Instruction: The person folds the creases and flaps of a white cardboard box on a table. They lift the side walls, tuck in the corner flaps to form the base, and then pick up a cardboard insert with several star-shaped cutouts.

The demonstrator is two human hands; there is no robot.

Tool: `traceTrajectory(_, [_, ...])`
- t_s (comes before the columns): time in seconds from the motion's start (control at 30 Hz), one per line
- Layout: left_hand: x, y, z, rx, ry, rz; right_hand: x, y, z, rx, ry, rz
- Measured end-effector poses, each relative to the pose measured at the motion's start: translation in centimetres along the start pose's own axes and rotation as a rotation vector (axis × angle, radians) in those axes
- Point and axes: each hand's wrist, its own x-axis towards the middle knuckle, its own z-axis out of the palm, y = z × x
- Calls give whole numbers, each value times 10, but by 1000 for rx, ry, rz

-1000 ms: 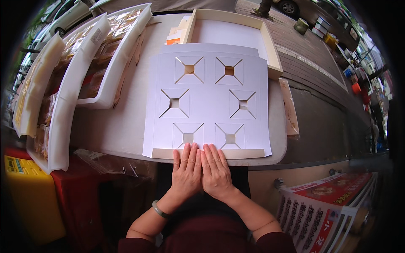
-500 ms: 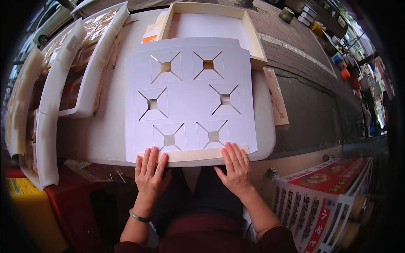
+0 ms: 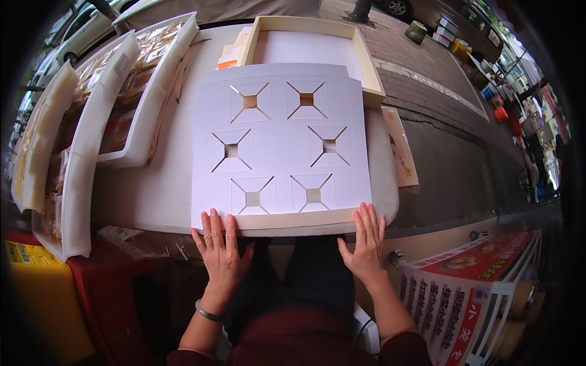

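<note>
A white cardboard insert (image 3: 278, 143) with several star-cut square holes lies flat on a cream shallow box (image 3: 287, 221) at the table's near edge. My left hand (image 3: 221, 253) rests with spread fingers on the near left corner of the insert. At the near right corner sits my right hand (image 3: 366, 241), fingers apart and flat against the box's front edge. Neither hand holds anything.
A second cream box tray (image 3: 366, 67) with a white bottom lies beyond the insert. White plastic trays (image 3: 91, 140) of wrapped pastries stand to the left. A yellow crate (image 3: 36, 299) sits low left, a printed sign (image 3: 464, 287) low right. Paved street runs along the right.
My hands, together at the middle of the near edge a second ago, have slid apart to the two near corners. The camera has tilted down a little.
</note>
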Motion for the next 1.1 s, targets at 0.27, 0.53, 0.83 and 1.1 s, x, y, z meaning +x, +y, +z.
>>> traceTrajectory(0.27, [-7, 14, -33, -196, 257, 243, 10, -47, -37, 344, 250, -312])
traceTrajectory(0.53, [-7, 45, -11, -118, 56, 310, 24, -86, 10, 181, 50, -355])
traceTrajectory(0.83, [22, 43, 21, -107, -79, 234, 43, -88, 43, -3, -180, -269])
traceTrajectory(1.1, [18, 13, 3, -56, -138, 191, 30, -53, 34, -60, -125, -191])
